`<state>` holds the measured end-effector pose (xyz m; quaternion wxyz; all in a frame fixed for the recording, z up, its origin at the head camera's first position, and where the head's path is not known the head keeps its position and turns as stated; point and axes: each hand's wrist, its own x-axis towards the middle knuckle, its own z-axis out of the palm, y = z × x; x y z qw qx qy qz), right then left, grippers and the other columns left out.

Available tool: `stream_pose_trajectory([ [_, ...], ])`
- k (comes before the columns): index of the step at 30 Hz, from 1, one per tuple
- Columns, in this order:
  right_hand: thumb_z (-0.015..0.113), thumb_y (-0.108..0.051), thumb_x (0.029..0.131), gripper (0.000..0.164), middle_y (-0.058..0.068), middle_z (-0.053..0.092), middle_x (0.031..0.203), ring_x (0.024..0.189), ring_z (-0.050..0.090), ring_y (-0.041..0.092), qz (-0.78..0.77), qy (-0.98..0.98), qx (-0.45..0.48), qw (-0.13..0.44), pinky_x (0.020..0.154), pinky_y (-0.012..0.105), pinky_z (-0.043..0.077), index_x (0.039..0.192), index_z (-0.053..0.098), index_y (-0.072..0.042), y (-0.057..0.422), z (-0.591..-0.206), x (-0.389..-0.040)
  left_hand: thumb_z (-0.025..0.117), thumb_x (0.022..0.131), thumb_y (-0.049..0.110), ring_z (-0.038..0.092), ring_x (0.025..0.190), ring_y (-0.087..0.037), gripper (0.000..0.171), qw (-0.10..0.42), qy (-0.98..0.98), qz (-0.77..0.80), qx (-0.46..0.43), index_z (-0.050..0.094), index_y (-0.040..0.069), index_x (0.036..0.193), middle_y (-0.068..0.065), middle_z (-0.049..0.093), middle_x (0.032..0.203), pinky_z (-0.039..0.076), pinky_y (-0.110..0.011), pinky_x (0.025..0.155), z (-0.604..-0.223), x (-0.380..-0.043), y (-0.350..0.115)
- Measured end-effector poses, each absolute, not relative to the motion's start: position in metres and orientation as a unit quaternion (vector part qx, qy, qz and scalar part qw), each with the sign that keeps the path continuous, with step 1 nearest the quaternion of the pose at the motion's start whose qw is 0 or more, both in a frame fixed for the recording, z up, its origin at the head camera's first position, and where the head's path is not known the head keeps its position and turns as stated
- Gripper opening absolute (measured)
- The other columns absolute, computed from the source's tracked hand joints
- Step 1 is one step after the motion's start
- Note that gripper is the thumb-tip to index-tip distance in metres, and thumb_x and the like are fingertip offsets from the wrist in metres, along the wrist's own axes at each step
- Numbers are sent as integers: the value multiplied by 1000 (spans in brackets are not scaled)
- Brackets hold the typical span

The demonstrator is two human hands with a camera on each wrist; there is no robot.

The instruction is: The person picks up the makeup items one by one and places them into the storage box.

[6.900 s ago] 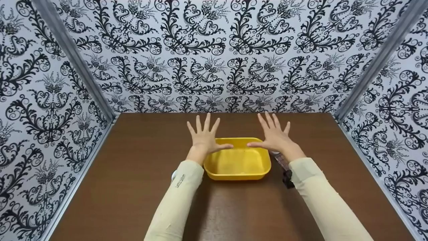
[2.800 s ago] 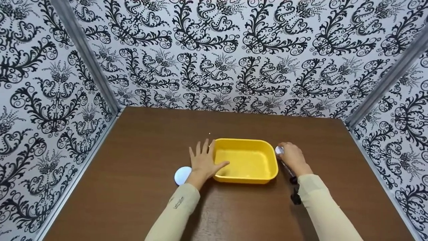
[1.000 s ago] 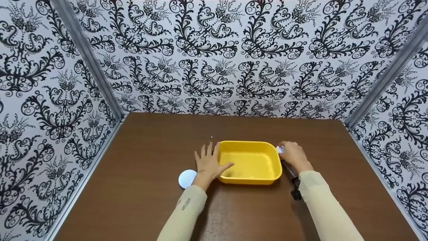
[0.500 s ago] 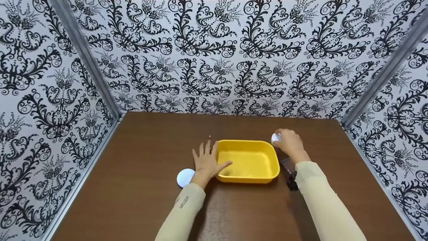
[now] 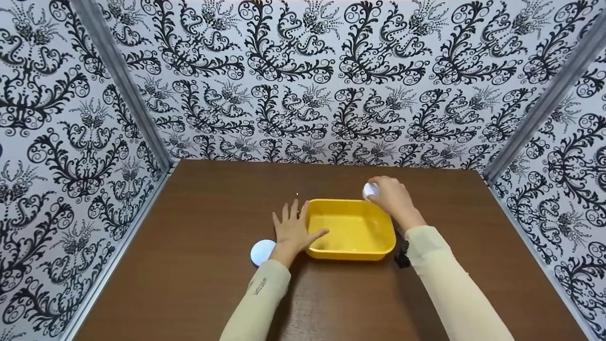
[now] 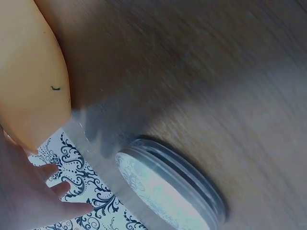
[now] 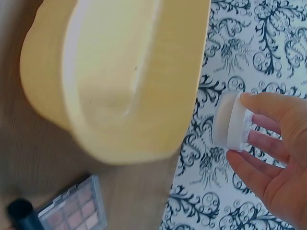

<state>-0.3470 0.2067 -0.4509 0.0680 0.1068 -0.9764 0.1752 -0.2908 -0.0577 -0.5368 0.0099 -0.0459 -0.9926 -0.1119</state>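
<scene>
My right hand [image 5: 394,198] pinches a small white cosmetic jar [image 7: 231,120] between thumb and fingertips. In the head view that jar overlaps the area just beyond the far rim of a yellow plastic tub [image 5: 350,256], toward its right corner. Nothing shows inside the tub. Fingers spread wide, my left hand [image 5: 289,233] is at the tub's left rim, its thumb reaching across the rim. Left of that wrist, a round flat container [image 5: 262,252] with a shiny pale lid lies on the table; the left wrist view shows its lid and clear lower edge [image 6: 168,187].
Close to the tub's right side lie a clear-lidded makeup palette [image 7: 79,208] with pinkish pans and a dark cylindrical item [image 7: 21,215]. My right sleeve partly covers them in the head view. Patterned walls [image 5: 303,94] enclose the brown table [image 5: 213,203] at the back and sides.
Both hands were first spread over the tub. My right hand then took hold of the jar at the tub's right and brought it up and left. The left hand lowered to the left rim and stays there.
</scene>
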Motion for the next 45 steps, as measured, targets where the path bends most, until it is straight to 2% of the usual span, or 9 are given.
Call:
stream_pose_trajectory([
  [9, 77, -23, 86, 49, 19, 64, 132, 116, 63, 42, 209, -968, 134, 33, 101, 54, 51, 130, 64, -6, 171, -461, -342, 41, 80, 87, 24, 152, -38, 102, 16, -993, -110, -45, 21, 27, 160, -11, 24, 166, 18, -68, 120, -544, -293, -57],
  [16, 78, -21, 85, 43, 17, 68, 126, 111, 65, 38, 218, -959, 179, 37, 99, 51, 52, 124, 68, -5, 147, -469, -340, 38, 80, 89, 23, 153, -37, 102, 16, -993, -106, -44, 20, 28, 160, -10, 25, 166, 17, -67, 120, -545, -294, -57],
  [27, 78, -19, 86, 40, 17, 70, 123, 112, 65, 36, 222, -952, 211, 21, 101, 50, 52, 122, 69, -4, 120, -480, -339, 47, 82, 83, 21, 153, -38, 100, 22, -992, -122, -38, 20, 28, 160, -11, 24, 166, 13, -68, 120, -546, -295, -60],
  [36, 80, -18, 83, 43, 15, 70, 122, 112, 65, 35, 240, -947, 215, 11, 103, 52, 49, 122, 69, -3, 105, -491, -337, 50, 79, 84, 24, 152, -39, 102, 21, -992, -117, -41, 22, 27, 160, -12, 27, 165, 17, -69, 119, -544, -293, -61],
  [41, 81, -18, 82, 41, 15, 69, 119, 109, 65, 36, 232, -943, 237, 22, 100, 50, 52, 118, 70, -1, 98, -496, -335, 51, 78, 84, 25, 151, -38, 104, 20, -993, -106, -41, 22, 26, 160, -11, 28, 165, 19, -68, 119, -545, -294, -59],
  [45, 82, -12, 79, 37, 17, 68, 113, 103, 66, 36, 227, -935, 269, 53, 95, 48, 55, 112, 71, 2, 95, -502, -335, 55, 78, 82, 27, 150, -39, 103, 29, -991, -119, -47, 26, 26, 159, -12, 31, 163, 21, -68, 118, -544, -292, -58],
])
